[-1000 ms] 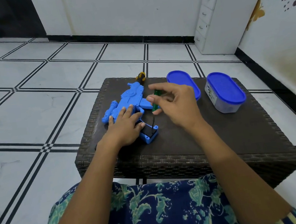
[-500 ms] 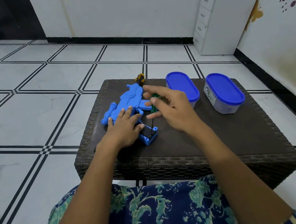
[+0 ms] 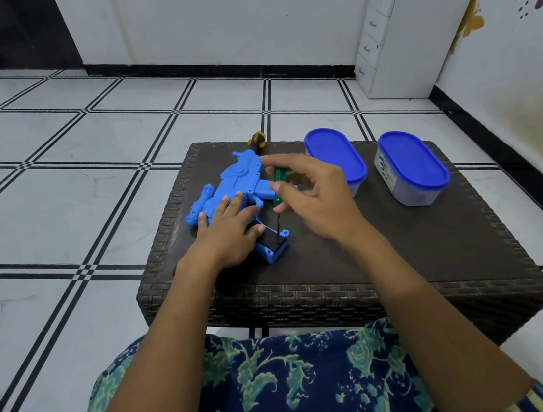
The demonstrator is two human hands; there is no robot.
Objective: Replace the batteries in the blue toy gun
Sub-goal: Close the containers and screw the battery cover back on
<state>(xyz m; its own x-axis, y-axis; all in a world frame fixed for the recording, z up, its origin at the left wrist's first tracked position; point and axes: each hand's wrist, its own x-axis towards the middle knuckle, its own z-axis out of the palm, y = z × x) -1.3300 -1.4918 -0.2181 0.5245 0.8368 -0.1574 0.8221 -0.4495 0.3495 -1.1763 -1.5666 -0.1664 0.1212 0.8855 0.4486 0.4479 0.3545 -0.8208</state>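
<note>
- A lap covered in dark blue cloth with a green floral print (image 3: 304,384) is seen at the near edge, with both bare forearms reaching forward over it
- A low dark brown woven table (image 3: 408,257) is set just beyond the lap, on a white tiled floor (image 3: 56,206) lined in black
- The left hand (image 3: 228,232) is laid flat, fingers spread, on the grip part of the blue toy gun (image 3: 236,184); nothing is gripped by it, the toy is only pressed down
- The toy gun is laid on its side on the left half of the table, its barrel pointed left and away, its grip end nearest the person
- A black panel (image 3: 272,240) is seen at the grip's end, framed in blue; whether it is a cover or an open compartment cannot be told from this view
- The right hand (image 3: 317,199) is closed around a green-handled screwdriver (image 3: 279,184), held by thumb and fingertips, nearly upright, its thin shaft set down onto the black panel
- A yellow and black tool handle (image 3: 257,138) is partly hidden behind the toy's far end
- Two blue-lidded oval containers are placed at the table's far right: one (image 3: 334,156) just behind the right hand, the other (image 3: 411,166) apart to its right
- A white drawer unit (image 3: 414,38) is stood against the far wall
</note>
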